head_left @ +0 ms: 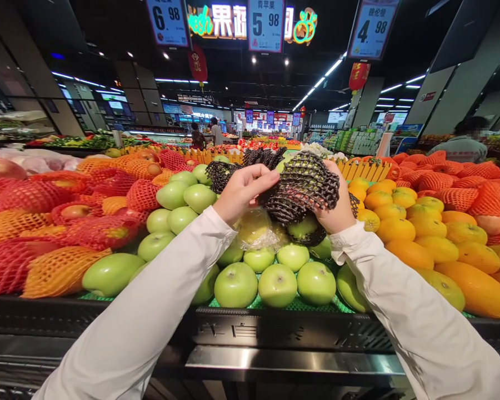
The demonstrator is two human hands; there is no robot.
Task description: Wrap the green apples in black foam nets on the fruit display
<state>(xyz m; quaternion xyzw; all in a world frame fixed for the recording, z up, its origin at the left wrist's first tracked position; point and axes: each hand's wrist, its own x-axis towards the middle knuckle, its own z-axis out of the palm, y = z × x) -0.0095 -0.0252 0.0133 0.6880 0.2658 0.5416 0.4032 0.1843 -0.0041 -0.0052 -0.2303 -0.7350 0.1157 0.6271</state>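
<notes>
A green apple in a black foam net (302, 186) is held up over the fruit display. My right hand (337, 203) is closed round its right side. My left hand (250, 189) is closed in a pinch at the net's left edge, thumb pointing right. Below lie loose green apples (277, 284) in rows, one of them under clear plastic wrap (256, 230). Another black-netted apple (306, 229) rests just under my right hand, and more black netting (264, 158) shows behind my left hand.
Red and orange netted fruit (66, 222) is heaped on the left. Oranges (425, 233) and red-netted fruit (462, 178) fill the right. A black display edge (275, 328) runs in front. Price signs (266, 25) hang above. A person (462, 141) stands at the far right.
</notes>
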